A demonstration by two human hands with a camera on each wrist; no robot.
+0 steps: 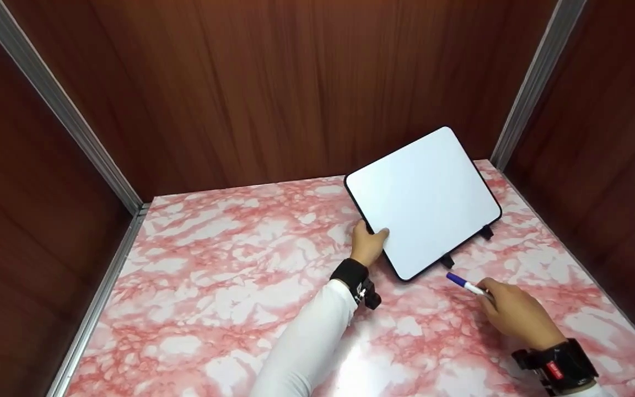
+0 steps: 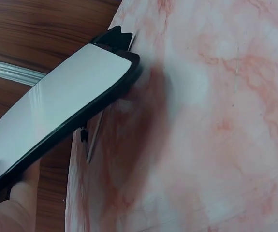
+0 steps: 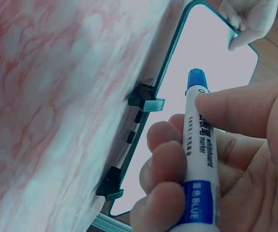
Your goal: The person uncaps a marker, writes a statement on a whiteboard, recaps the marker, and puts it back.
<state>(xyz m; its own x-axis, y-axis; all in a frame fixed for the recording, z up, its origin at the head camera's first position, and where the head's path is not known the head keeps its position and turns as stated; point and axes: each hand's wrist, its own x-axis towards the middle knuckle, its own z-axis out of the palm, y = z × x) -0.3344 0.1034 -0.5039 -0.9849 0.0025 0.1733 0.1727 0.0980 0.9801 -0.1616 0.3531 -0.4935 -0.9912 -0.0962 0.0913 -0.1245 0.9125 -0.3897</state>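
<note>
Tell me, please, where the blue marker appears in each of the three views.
Head: the marker is low and right of centre, in the right hand.
Left wrist: not in it.
Right wrist: right of centre, upright, gripped by the fingers.
Shared landmark: the whiteboard, held at its edge by the left hand.

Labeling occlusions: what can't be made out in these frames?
- Whiteboard back and stand: head view, hidden by its own face.
- Left hand fingers behind the board: hidden by it; left wrist view cuts the hand off at the edge.
- Marker small print: right wrist view, too small, partly under right hand fingers.
</note>
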